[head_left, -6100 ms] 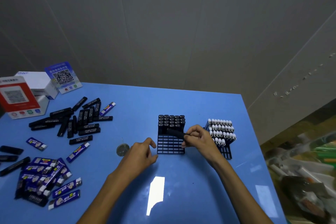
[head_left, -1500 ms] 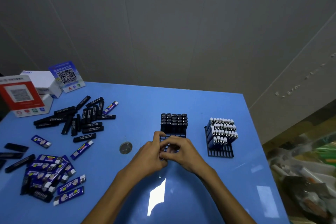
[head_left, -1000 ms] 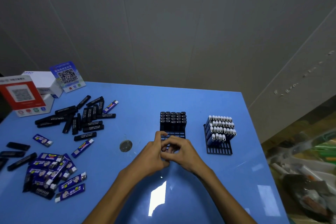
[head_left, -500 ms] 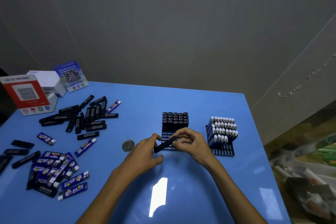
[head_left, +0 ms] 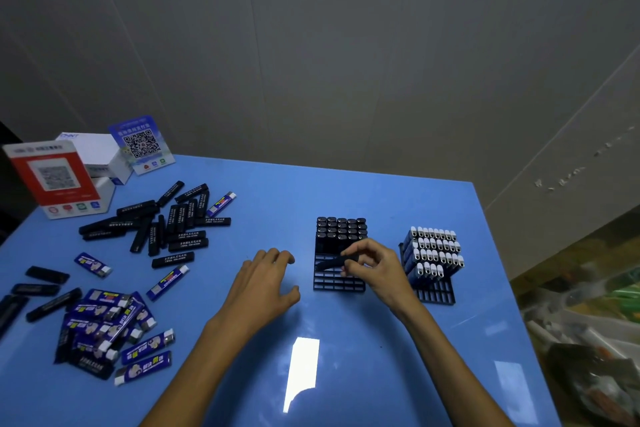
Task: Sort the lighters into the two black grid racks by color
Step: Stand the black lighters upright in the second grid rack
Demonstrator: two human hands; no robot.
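Observation:
On the blue table stand two black grid racks. The left rack has black lighters standing in its far rows. The right rack is mostly filled with blue lighters with white caps. My right hand pinches one black lighter, held nearly level over the left rack's vacant front cells. My left hand rests open on the table just left of that rack, holding nothing. Loose black lighters and loose blue lighters lie at the left.
A red QR-code stand, a white box and a blue QR-code card stand at the far left corner. The table's right edge drops to clutter on the floor. A grey wall rises behind.
Both hands were together in front of the left rack. They have separated: my right hand has taken the black lighter over the rack, and my left hand has let go and moved left.

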